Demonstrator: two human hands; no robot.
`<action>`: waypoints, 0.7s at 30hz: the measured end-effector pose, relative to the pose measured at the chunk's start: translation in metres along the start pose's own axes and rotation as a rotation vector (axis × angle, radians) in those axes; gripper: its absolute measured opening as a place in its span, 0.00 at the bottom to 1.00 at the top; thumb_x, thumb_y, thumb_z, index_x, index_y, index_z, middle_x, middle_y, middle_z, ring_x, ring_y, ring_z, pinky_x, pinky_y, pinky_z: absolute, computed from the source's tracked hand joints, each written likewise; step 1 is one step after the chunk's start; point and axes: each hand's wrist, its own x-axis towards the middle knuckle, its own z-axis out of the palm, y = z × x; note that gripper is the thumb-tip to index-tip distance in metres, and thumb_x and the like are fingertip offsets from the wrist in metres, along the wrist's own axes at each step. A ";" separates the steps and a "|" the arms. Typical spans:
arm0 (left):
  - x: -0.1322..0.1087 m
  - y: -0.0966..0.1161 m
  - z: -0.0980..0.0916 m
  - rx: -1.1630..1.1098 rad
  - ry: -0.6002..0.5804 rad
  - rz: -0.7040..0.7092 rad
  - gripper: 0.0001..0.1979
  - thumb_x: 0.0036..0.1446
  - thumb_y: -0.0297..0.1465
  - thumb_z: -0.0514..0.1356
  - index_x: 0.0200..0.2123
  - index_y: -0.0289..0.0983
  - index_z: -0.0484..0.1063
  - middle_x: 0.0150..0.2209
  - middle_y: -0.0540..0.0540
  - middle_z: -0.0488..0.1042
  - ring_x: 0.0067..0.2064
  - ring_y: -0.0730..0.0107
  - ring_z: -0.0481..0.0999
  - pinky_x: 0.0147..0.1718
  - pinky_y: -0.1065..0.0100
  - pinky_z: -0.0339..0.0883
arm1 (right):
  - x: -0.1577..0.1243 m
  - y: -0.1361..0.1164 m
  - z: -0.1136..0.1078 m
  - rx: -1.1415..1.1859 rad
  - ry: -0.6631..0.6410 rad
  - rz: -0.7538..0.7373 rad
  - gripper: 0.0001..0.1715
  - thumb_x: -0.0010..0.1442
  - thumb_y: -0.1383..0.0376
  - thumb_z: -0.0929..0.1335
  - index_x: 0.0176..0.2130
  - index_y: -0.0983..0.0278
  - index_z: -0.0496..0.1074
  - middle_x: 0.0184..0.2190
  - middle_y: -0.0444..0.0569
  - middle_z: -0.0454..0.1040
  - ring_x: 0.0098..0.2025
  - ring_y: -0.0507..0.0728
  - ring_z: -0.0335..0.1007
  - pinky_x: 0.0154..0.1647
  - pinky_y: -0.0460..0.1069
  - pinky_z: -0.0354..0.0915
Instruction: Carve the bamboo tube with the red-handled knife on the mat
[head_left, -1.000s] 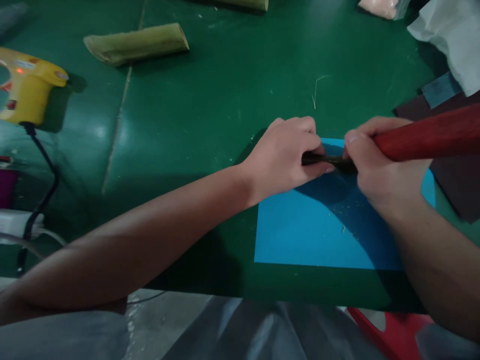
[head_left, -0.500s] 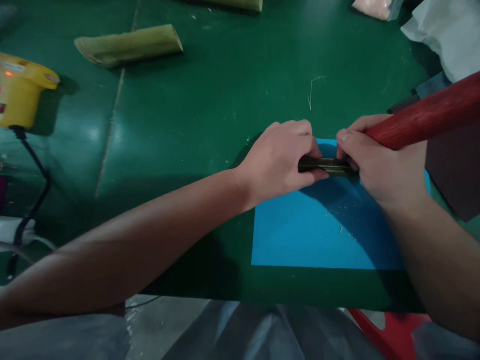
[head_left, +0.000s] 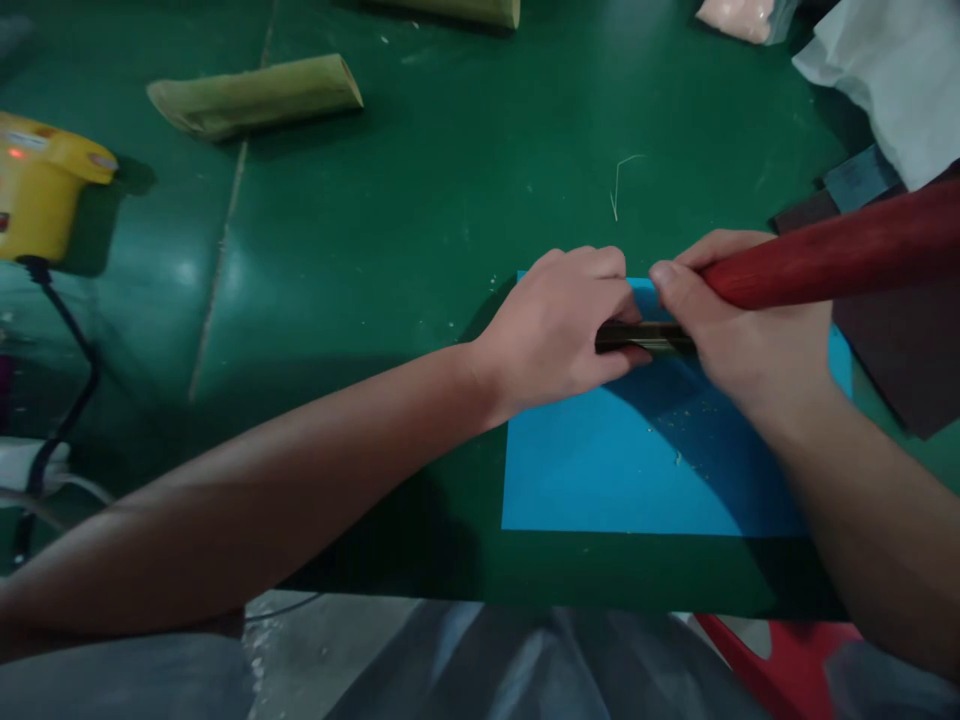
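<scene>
Over blue sheet [head_left: 585,480]: left hand [head_left: 566,325] gripped likely stiff, light bamboo piece [head_left: 664,337], aptly near one end; right hand [head_left: 757,335] held red handle [head_left: 832,250].

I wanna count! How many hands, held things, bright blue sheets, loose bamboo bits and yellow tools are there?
Left hand and right hand: 2
Held things, red handle and dark piece: 2
Bright blue sheet: 1
Loose bamboo bits, one cut off above: 2
Yellow tool: 1
Total: 8

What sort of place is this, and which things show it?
Probably a craft workshop, given what looks like a yellow glue gun, a cut bamboo section, and pale scraps on a blue sheet.
</scene>
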 end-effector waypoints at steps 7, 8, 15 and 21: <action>-0.001 0.000 -0.002 -0.014 -0.011 -0.012 0.10 0.72 0.40 0.70 0.46 0.40 0.86 0.45 0.43 0.82 0.50 0.52 0.82 0.48 0.55 0.71 | 0.001 -0.006 -0.005 0.070 -0.068 0.078 0.19 0.63 0.63 0.76 0.23 0.54 0.72 0.20 0.41 0.64 0.26 0.56 0.66 0.30 0.55 0.66; 0.000 0.000 -0.002 -0.016 -0.013 -0.013 0.10 0.72 0.40 0.70 0.46 0.40 0.87 0.45 0.42 0.82 0.50 0.52 0.82 0.48 0.55 0.71 | 0.001 -0.007 -0.005 0.067 -0.091 0.083 0.19 0.62 0.63 0.75 0.22 0.54 0.71 0.20 0.41 0.64 0.26 0.56 0.65 0.31 0.55 0.66; 0.001 -0.001 -0.001 -0.011 -0.040 -0.011 0.12 0.74 0.42 0.68 0.48 0.40 0.87 0.46 0.43 0.81 0.51 0.52 0.81 0.50 0.56 0.71 | 0.001 -0.012 -0.006 0.033 -0.115 0.083 0.18 0.63 0.64 0.75 0.23 0.54 0.72 0.23 0.42 0.70 0.28 0.56 0.68 0.34 0.55 0.68; 0.001 0.001 0.000 -0.004 0.007 0.003 0.10 0.72 0.40 0.70 0.45 0.39 0.86 0.42 0.43 0.80 0.48 0.53 0.81 0.46 0.57 0.70 | -0.001 -0.001 -0.002 0.034 -0.051 0.008 0.16 0.65 0.60 0.79 0.29 0.53 0.73 0.28 0.41 0.74 0.32 0.59 0.77 0.39 0.57 0.76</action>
